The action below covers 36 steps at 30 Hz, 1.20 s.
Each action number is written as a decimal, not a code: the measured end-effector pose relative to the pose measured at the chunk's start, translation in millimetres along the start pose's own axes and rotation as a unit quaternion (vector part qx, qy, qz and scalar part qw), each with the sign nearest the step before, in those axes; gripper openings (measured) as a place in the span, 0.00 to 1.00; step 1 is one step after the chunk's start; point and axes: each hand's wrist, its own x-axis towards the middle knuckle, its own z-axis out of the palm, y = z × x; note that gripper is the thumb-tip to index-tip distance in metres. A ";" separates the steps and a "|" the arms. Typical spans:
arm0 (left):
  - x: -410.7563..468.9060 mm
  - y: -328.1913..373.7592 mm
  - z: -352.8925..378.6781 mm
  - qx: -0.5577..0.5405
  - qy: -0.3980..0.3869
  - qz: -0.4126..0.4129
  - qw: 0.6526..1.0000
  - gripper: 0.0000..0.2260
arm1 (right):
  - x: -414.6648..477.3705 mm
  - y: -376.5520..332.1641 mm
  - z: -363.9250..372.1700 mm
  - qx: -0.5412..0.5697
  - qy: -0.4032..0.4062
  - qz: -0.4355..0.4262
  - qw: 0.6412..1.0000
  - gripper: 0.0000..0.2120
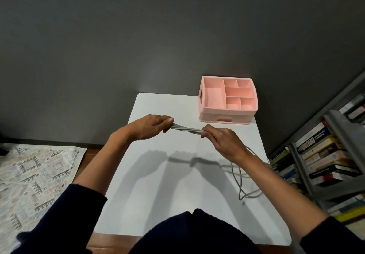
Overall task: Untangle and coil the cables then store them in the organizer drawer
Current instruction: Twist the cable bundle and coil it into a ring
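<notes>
A grey cable bundle (187, 129) of several twisted strands stretches between my two hands above the white table (158, 184). My left hand (152, 127) grips its left end, and my right hand (223, 141) grips its right end. Loose grey cable (240, 186) trails from under my right wrist and loops on the table near its right edge. The pink organizer (205, 115) stands at the table's far right corner, with open compartments on top and a shut drawer (225, 119) at its front.
A dark grey wall rises behind the table. A grey metal shelf (324, 166) packed with books stands close on the right. A patterned rug (37, 176) lies on the floor to the left. My dark-clothed body is at the near edge.
</notes>
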 end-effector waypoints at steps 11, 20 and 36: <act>5.8 -9.3 12.1 0.028 0.040 0.026 0.998 0.14 | 7.8 -4.1 -11.7 0.318 -0.264 0.173 0.894 0.21; 9.2 -19.3 21.4 0.014 -0.024 0.019 0.999 0.11 | -0.7 1.1 -6.7 0.004 -0.121 0.036 0.992 0.11; 19.0 -4.7 19.9 0.063 -0.034 0.024 0.997 0.15 | 13.2 1.0 -11.7 0.204 -0.194 0.183 0.942 0.21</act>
